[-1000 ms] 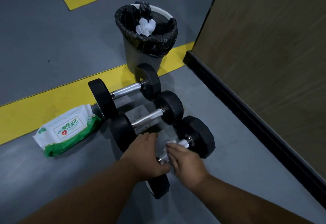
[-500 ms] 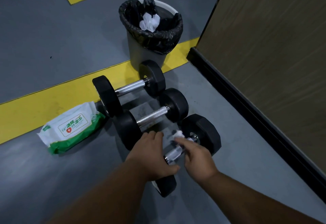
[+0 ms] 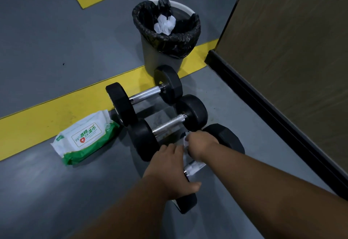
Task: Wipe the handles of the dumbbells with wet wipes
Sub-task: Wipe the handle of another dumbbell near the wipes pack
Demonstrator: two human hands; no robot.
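Note:
Three black dumbbells with chrome handles lie side by side on the grey floor. My left hand (image 3: 170, 171) grips the near weight head of the nearest dumbbell (image 3: 227, 139). My right hand (image 3: 202, 145) pinches a white wet wipe (image 3: 185, 141) against the far end of that dumbbell's handle (image 3: 194, 167). The middle dumbbell (image 3: 169, 124) and the far dumbbell (image 3: 145, 95) lie untouched just beyond. A white and green pack of wet wipes (image 3: 84, 137) lies to the left of the dumbbells.
A grey bin (image 3: 160, 61) with a black liner holds crumpled white wipes, just beyond the far dumbbell. A brown wall panel (image 3: 293, 54) with a black baseboard runs along the right. A yellow floor stripe (image 3: 47, 114) crosses behind the dumbbells.
My right hand has slid with the wipe along the nearest handle, from its near end toward the far weight head. The left hand has kept its grip on the near head.

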